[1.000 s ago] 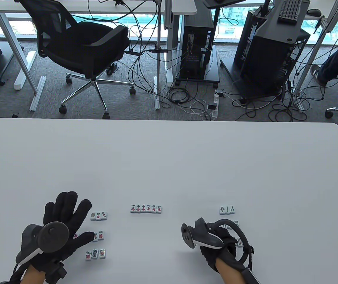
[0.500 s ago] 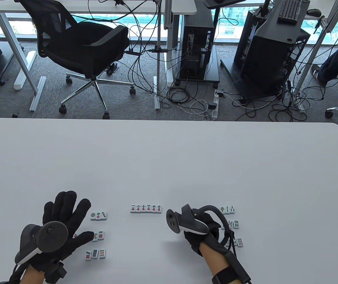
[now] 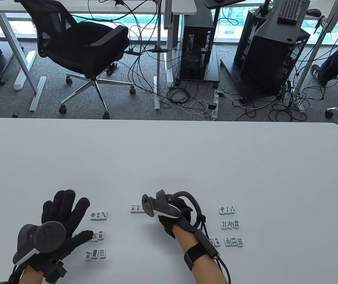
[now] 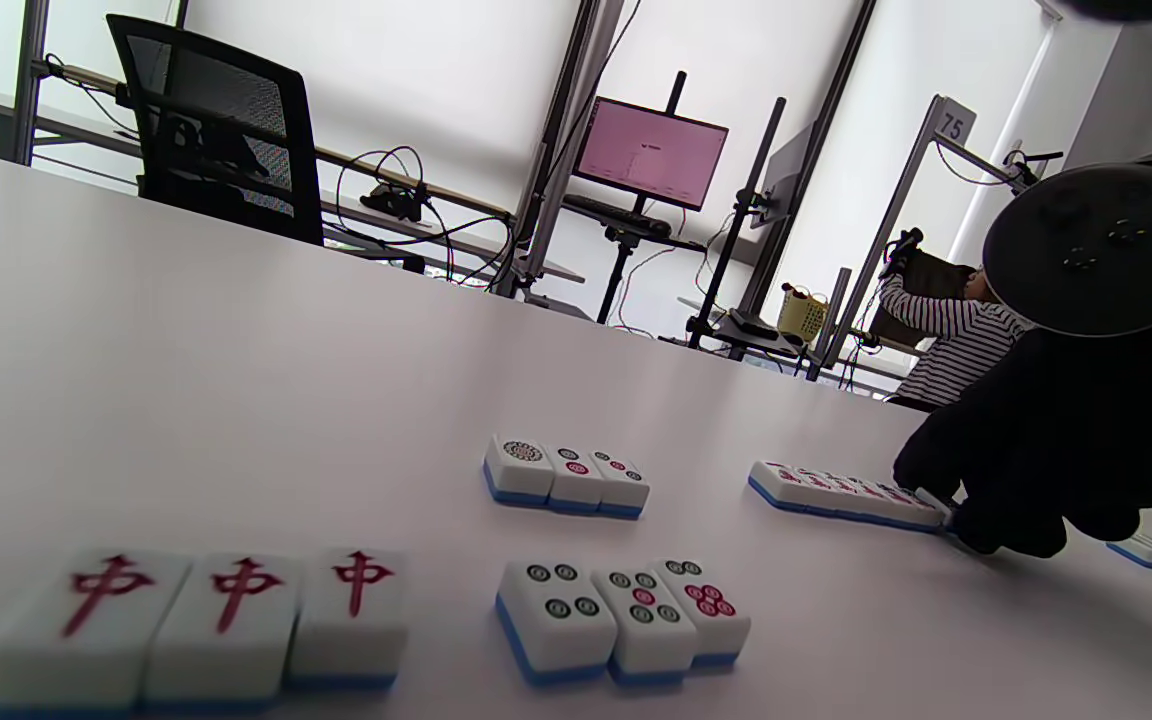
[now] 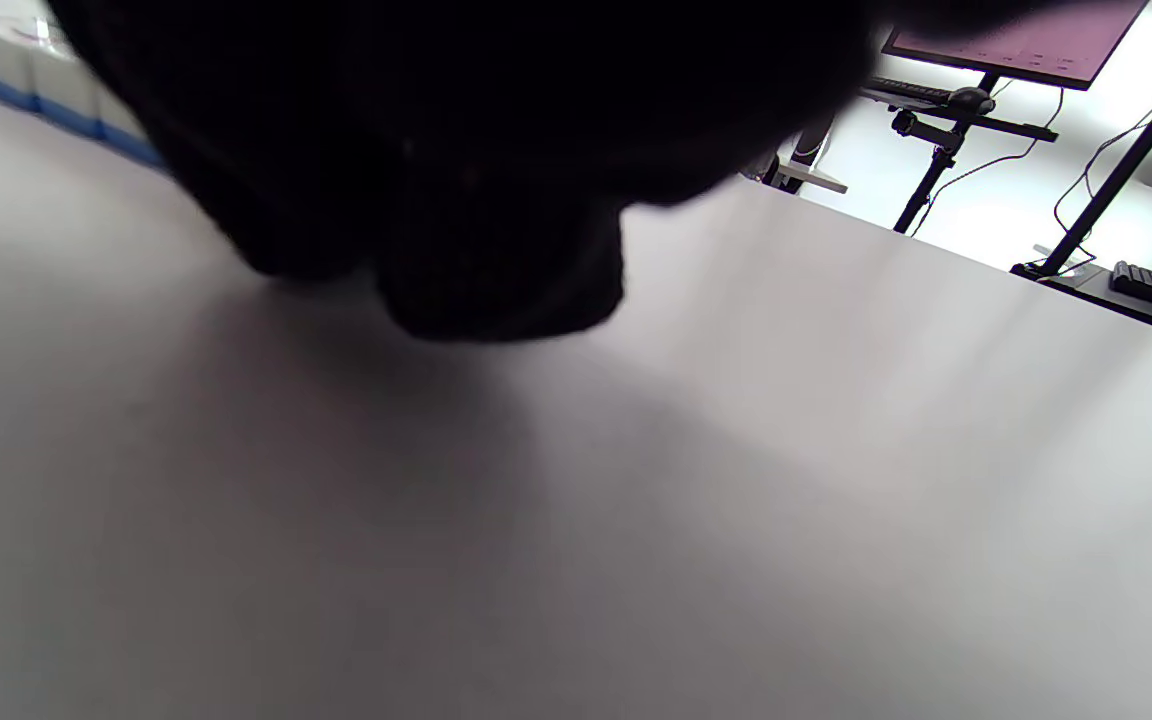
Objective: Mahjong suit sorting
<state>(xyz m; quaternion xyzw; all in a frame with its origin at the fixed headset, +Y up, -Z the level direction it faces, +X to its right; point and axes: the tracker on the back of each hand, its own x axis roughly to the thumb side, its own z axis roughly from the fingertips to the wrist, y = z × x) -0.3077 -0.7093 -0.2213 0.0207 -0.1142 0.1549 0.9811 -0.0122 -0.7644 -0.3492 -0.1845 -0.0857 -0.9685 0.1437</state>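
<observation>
Face-up mahjong tiles point(image 3: 98, 216) in suit-sorted rows

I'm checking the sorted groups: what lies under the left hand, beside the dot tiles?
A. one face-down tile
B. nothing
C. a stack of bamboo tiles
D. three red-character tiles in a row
D: the left wrist view shows three red-character tiles side by side, left of a dot-tile trio, beneath the left hand.
</observation>
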